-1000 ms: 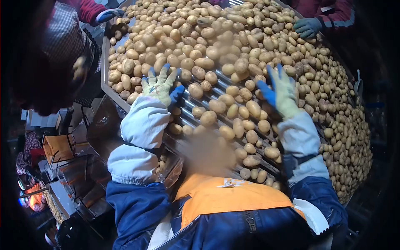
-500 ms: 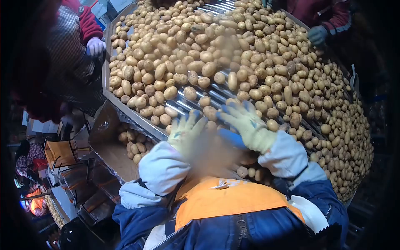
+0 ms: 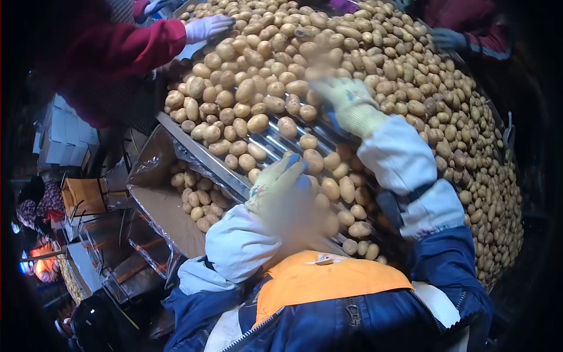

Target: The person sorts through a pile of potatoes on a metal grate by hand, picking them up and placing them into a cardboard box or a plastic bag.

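Note:
Many potatoes (image 3: 258,123) lie on a metal roller table (image 3: 272,144). My left hand (image 3: 275,185), in a pale yellow glove with blue fingertips, is over the near left rollers beside potatoes; a blurred patch hides part of it, and what its fingers hold, if anything, does not show. Farther up and to the right, my right hand (image 3: 347,102), in a matching glove, reaches over the potatoes at the middle of the table. Its fingers stretch out to the left, with potatoes around them.
A lined cardboard box (image 3: 170,202) holding potatoes stands against the table's left edge. At upper left a person's pale-gloved hand (image 3: 208,28) reaches over the potatoes. Another person's gloved hand (image 3: 448,40) is at the upper right. White boxes (image 3: 67,135) are stacked at left.
My right hand has moved away from my body, up over the potatoes. My left hand has shifted slightly right. The left co-worker's arm now reaches over the table, and more potatoes show near me.

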### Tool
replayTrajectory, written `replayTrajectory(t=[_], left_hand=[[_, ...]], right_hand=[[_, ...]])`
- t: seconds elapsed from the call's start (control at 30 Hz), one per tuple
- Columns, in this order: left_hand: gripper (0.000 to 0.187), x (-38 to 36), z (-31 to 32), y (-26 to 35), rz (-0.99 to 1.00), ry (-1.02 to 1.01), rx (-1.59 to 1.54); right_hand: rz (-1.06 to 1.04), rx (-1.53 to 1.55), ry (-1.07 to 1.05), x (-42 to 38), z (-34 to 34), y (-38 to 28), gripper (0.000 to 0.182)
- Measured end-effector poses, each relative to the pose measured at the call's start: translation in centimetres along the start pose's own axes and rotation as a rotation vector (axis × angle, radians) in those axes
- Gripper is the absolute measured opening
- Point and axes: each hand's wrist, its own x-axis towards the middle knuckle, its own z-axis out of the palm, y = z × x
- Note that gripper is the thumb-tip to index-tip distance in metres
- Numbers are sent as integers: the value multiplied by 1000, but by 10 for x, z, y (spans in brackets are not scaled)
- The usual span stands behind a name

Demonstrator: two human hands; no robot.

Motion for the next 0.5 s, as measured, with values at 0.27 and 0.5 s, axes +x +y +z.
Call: replayTrajectory(t=[0.27,0.5], left_hand=[[49,17,-17,27,-1025,44,-1151],[67,11,7,6,-1204,-18,-2071]], right_hand=[[246,184,-218,6,-12,-2,31],[-2,436,33,-96,-30,-44,60]])
